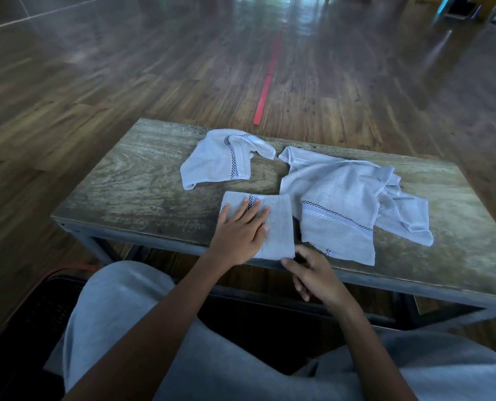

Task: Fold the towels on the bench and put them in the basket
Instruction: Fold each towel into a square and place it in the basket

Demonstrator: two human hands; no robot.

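Plank floor (125,82), crossed by a red tape line (265,94), surrounds the worn wooden table (131,175). The large crumpled towel (342,204) lies at the right and the small crumpled towel (220,160) farther back, both unfolded. The folded towel (278,224) sits at the near edge. The left hand (241,230) presses it flat with straight fingers, probably to set the crease. The right hand (313,276) curls at its near corner; whether it pinches the cloth I cannot tell.

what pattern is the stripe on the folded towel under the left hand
Black-and-white checks on the pale blue folded towel, just past the left hand; head view.
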